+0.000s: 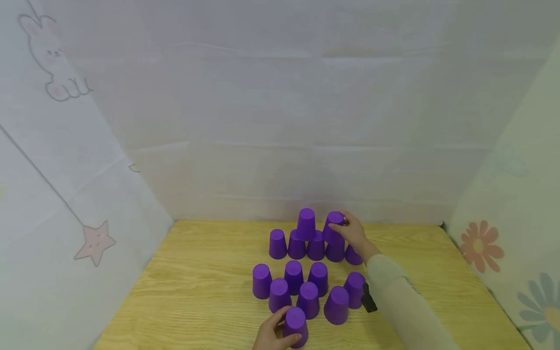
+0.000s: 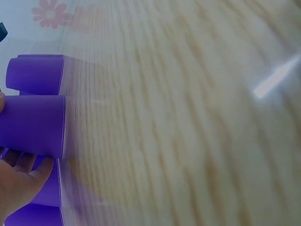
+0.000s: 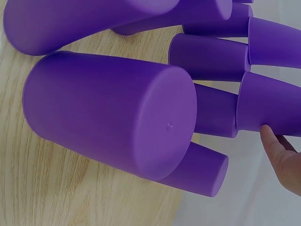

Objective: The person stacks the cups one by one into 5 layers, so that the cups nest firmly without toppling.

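Observation:
Purple plastic cups stand upside down on a wooden table. At the back, my right hand [image 1: 353, 233] holds an upper cup [image 1: 334, 221] by its sides, over the right part of a row of several cups [image 1: 277, 244]. In the right wrist view, the rim of this held cup [image 3: 273, 106] appears to meet the base of a lower cup [image 3: 216, 110]. Left of it, another upper cup [image 1: 306, 223] sits on the row. At the front, my left hand [image 1: 272, 334] grips a cup [image 1: 295, 324] between thumb and fingers; this gripped cup [image 2: 33, 125] is upside down at table level.
Several more inverted cups [image 1: 261, 281] stand between my hands, in loose rows. A black object [image 1: 369, 299] hangs at my right sleeve [image 1: 400, 291]. White printed sheets [image 1: 280, 121] surround the wooden table [image 1: 188, 282] at the back and sides.

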